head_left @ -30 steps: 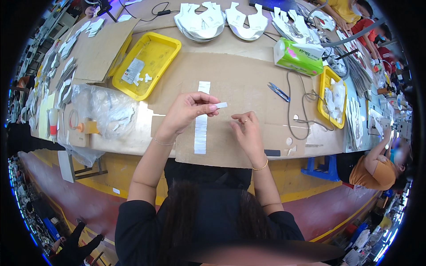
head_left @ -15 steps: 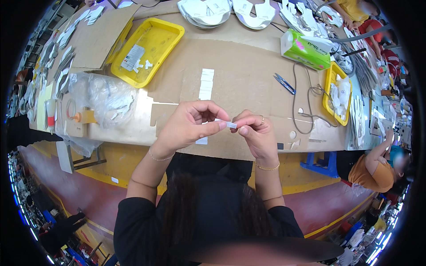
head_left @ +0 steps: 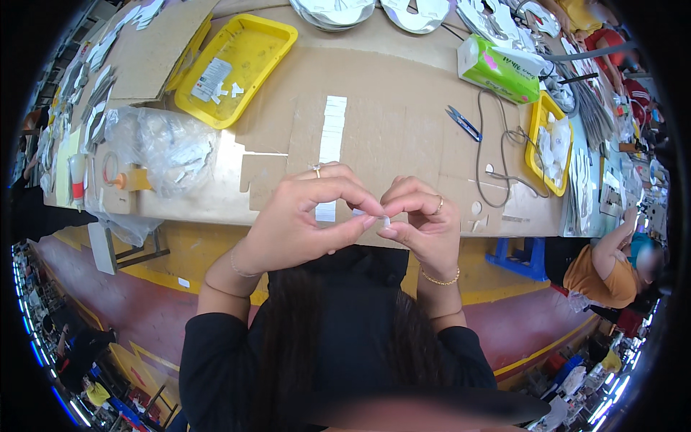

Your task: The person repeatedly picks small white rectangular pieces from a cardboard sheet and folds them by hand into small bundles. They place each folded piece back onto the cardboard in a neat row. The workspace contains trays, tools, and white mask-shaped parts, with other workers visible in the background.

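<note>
Open cardboard worktop [head_left: 403, 122] lies ahead of both hands, broken only by a white sticker strip [head_left: 331, 137]. Left passage blocked by yellow tray [head_left: 237, 65] and plastic bag [head_left: 169, 147]; right by scissors [head_left: 463, 123], cable [head_left: 504, 165], tissue pack [head_left: 504, 65].

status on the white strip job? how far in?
Done: hard to count; a few small white pieces lie in the yellow tray. In hand: left hand and right hand pinch one small white piece between fingertips, above the table edge. Left: most of the white strip lies on the cardboard sheet, apparently unused.
</note>
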Motion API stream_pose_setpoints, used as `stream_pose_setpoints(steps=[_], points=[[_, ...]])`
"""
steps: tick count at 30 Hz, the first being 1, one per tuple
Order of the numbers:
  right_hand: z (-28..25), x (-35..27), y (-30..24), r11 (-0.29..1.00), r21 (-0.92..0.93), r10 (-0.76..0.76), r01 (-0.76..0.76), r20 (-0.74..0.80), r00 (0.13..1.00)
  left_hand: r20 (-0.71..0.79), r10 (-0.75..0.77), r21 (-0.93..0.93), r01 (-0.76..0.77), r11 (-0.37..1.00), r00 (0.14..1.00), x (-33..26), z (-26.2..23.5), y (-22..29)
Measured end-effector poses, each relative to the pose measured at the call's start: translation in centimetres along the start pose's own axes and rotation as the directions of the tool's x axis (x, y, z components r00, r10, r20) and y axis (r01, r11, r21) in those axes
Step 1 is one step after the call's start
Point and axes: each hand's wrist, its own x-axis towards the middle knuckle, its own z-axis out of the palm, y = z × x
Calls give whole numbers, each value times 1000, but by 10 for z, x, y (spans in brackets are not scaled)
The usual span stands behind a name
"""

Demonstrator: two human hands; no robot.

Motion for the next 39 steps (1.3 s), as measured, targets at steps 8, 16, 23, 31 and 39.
stream_pose_setpoints(steps=[8, 16, 23, 31, 39], points=[[3, 2, -7, 989, -126, -79, 78, -6, 997, -9, 102, 109, -100, 989, 995, -3, -1, 4], [3, 4, -12, 978, -190, -87, 86, 3, 996, -42, 142, 149, -134, 980, 989, -4, 1, 5], [3, 5, -9, 983, -165, -79, 78, 1, 997, -15, 158, 196, -152, 969, 987, -4, -1, 4], [3, 1, -8, 996, -72, -46, 45, -11, 999, -16, 170, 191, -163, 968, 985, -5, 1, 2], [-6, 1, -1, 991, 96, -95, 88, 71, 993, -16, 113, 151, -110, 982, 993, -6, 3, -1]])
